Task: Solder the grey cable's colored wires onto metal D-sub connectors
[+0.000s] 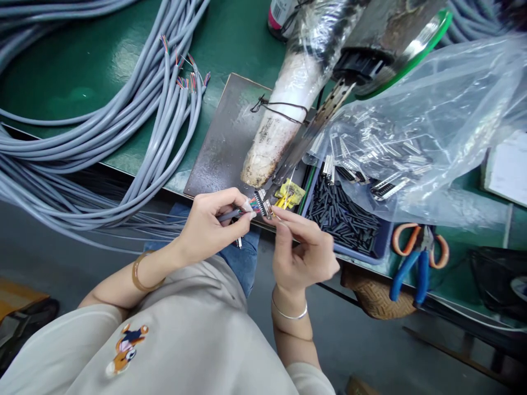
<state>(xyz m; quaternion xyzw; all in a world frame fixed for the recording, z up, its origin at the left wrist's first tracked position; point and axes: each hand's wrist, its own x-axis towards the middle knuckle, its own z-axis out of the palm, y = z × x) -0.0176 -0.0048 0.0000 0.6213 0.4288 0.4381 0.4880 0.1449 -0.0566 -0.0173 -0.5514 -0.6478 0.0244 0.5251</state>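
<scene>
My left hand is closed, its thumb and fingers pinching the coloured wires that fan out of a grey cable end. Those wires run to the row of pins on a metal multi-pin connector. My right hand pinches the connector's right edge between thumb and forefinger, the other fingers curled in. Right above the connector comes down the perforated metal barrel of a soldering iron; whether its tip touches is too small to tell. Beside it lies a crumpled yellow piece.
Bundled grey cables with stripped ends cover the left. A wrapped white-tipped roll hangs over a brown board. To the right are a blue tray of black sleeves, a plastic bag of connectors and orange-blue pliers.
</scene>
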